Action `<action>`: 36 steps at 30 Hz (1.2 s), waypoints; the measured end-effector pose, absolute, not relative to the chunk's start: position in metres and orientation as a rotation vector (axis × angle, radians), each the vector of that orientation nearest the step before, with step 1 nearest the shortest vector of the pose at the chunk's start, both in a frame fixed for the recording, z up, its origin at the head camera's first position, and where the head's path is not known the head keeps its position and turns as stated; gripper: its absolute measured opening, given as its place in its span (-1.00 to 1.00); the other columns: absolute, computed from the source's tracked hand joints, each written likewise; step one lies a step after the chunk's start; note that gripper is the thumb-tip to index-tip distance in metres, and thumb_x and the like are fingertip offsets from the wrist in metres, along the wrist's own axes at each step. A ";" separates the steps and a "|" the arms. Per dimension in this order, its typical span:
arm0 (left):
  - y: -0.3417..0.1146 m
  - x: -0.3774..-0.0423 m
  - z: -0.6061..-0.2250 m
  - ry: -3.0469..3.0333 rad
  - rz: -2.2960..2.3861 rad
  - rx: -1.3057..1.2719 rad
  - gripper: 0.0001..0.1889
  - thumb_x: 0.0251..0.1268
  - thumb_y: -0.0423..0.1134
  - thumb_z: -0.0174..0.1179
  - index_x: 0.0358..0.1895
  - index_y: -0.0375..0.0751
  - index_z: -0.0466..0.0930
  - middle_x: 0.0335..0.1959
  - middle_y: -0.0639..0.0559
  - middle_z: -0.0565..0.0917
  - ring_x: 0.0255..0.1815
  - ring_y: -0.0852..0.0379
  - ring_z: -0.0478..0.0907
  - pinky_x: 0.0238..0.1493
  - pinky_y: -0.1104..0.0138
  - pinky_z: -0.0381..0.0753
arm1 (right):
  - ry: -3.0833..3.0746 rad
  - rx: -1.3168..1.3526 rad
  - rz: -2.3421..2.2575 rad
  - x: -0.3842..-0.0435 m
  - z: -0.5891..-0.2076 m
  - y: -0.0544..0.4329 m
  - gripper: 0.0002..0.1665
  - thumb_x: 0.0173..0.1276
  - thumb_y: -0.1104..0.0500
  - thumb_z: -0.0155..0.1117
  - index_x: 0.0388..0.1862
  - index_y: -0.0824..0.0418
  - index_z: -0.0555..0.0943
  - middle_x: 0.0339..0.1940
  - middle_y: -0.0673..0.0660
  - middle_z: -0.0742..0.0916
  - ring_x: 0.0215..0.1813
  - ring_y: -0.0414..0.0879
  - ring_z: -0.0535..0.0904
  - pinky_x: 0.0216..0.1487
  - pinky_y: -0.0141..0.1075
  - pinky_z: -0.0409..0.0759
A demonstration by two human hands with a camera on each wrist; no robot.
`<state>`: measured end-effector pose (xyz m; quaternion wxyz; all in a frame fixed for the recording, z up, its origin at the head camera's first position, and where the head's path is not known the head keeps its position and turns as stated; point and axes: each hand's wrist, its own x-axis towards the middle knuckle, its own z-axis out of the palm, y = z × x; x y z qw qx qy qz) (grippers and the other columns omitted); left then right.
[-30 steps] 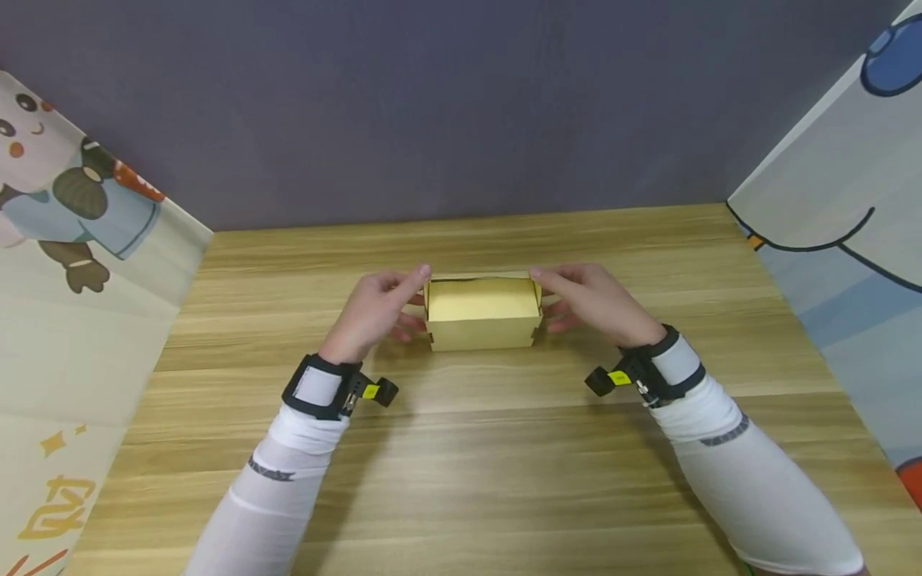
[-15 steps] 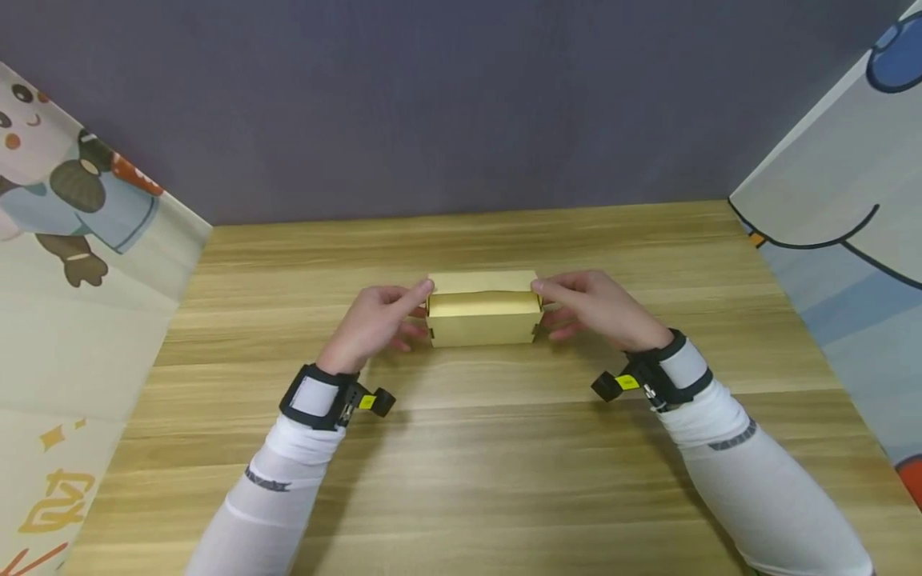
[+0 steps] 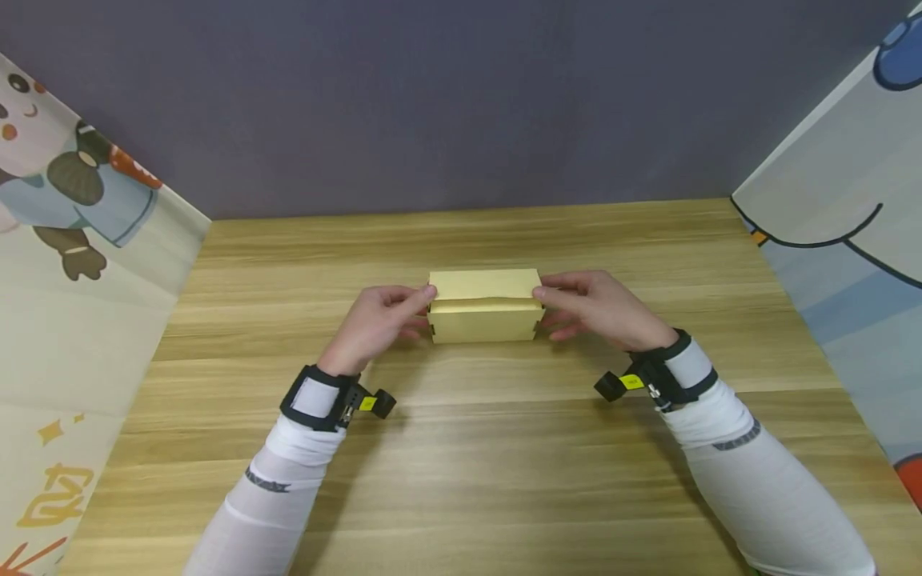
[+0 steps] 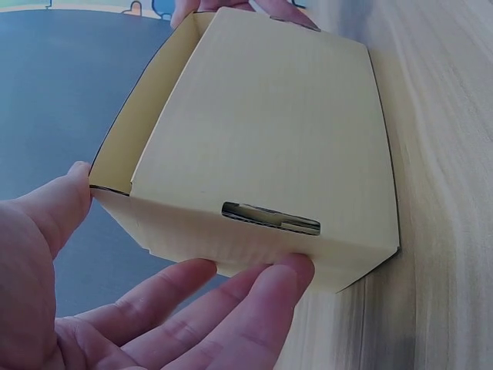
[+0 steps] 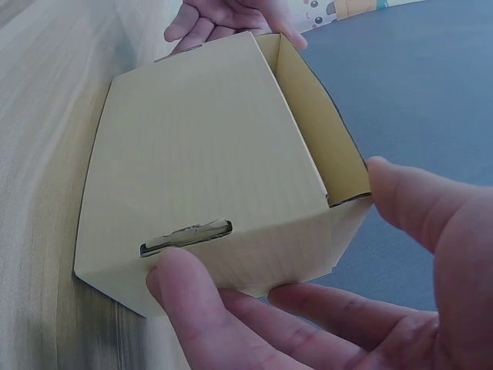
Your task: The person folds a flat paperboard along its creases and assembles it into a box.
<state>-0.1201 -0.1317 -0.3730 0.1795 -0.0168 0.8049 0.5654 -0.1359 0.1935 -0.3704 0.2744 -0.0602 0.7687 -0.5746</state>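
Note:
A small pale-yellow cardboard box (image 3: 484,326) sits on the wooden table, its long front side towards me. Its lid (image 3: 484,283) slopes down from the back, with a narrow gap left along the front. My left hand (image 3: 378,322) holds the left end, thumb at the lid's corner and fingers against the end wall. Mirroring it, my right hand (image 3: 596,308) holds the right end the same way. The left wrist view shows a slot (image 4: 271,218) with folded card in it near the bottom corner. What lies inside the box is hidden.
The wooden tabletop (image 3: 475,464) stretches around the box. A dark grey wall (image 3: 461,104) rises behind its back edge. Printed panels with cartoon figures stand on the left (image 3: 79,176) and right (image 3: 828,200).
The lid has swung forward and down from nearly upright, covering most of the opening. Both thumbs have come forward with it, while the box has stayed nearly in place.

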 end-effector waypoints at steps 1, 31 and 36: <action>-0.132 -0.120 -0.373 2.279 1.598 -0.037 -0.32 0.09 0.36 0.21 0.07 -0.12 0.62 0.04 -0.05 0.67 -0.12 -0.06 0.71 -0.04 0.04 0.67 | 2.064 -0.161 -1.545 -0.136 -0.371 0.193 -0.13 0.31 -0.19 0.26 0.45 0.21 0.28 0.31 0.21 0.53 0.09 0.23 0.61 -0.05 0.00 0.68; -0.131 -0.119 -0.382 2.348 1.592 0.032 -0.44 0.15 0.22 0.28 0.05 -0.14 0.63 -0.19 -0.04 0.71 -0.22 -0.02 0.71 -0.02 0.07 0.67 | 2.180 -0.174 -1.520 -0.134 -0.379 0.190 -0.14 0.21 -0.13 0.39 0.40 0.20 0.36 0.17 0.22 0.62 0.01 0.23 0.65 -0.17 -0.04 0.71; -0.132 -0.119 -0.384 2.373 1.586 0.059 -0.45 0.17 0.20 0.27 0.05 -0.16 0.62 -0.18 -0.04 0.71 -0.22 0.01 0.71 -0.03 0.08 0.68 | 2.195 -0.173 -1.508 -0.135 -0.379 0.190 -0.13 0.20 -0.13 0.40 0.40 0.21 0.36 0.18 0.23 0.60 0.00 0.21 0.66 -0.15 -0.02 0.70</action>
